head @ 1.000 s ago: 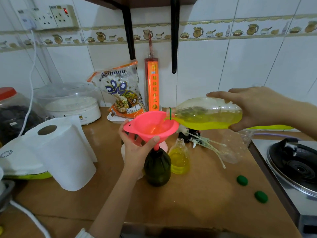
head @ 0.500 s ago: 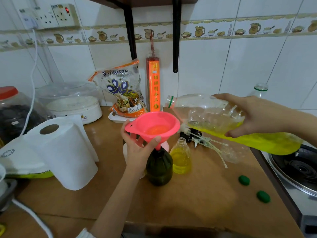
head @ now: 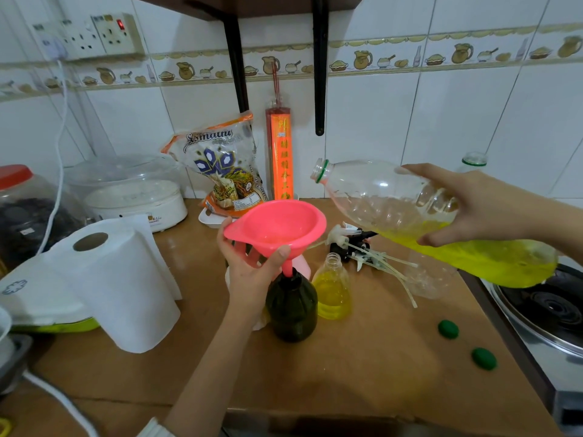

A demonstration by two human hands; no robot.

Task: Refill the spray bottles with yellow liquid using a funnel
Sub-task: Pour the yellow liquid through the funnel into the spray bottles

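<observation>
A pink funnel (head: 280,225) stands with its stem in the neck of a dark green spray bottle (head: 291,310) on the brown counter. My left hand (head: 249,266) grips the funnel from the left. My right hand (head: 467,206) holds a large clear bottle (head: 378,197) tilted with its open mouth raised up and left, away from the funnel; yellow liquid pools at its lower right end. A small clear bottle (head: 331,291) holding yellow liquid stands open just right of the green one. Loose spray heads with dip tubes (head: 362,250) lie behind it.
A paper towel roll (head: 120,285) stands at the left. Two green caps (head: 448,328) lie on the counter at the right, near a gas stove (head: 549,307). A snack bag (head: 224,168), an orange incense pack (head: 280,152) and a white steamer (head: 135,197) line the back wall.
My right hand has tipped the large bottle back: its mouth rose away from the funnel and the yellow liquid ran to its bottom end. The funnel has drained. My left hand stayed put.
</observation>
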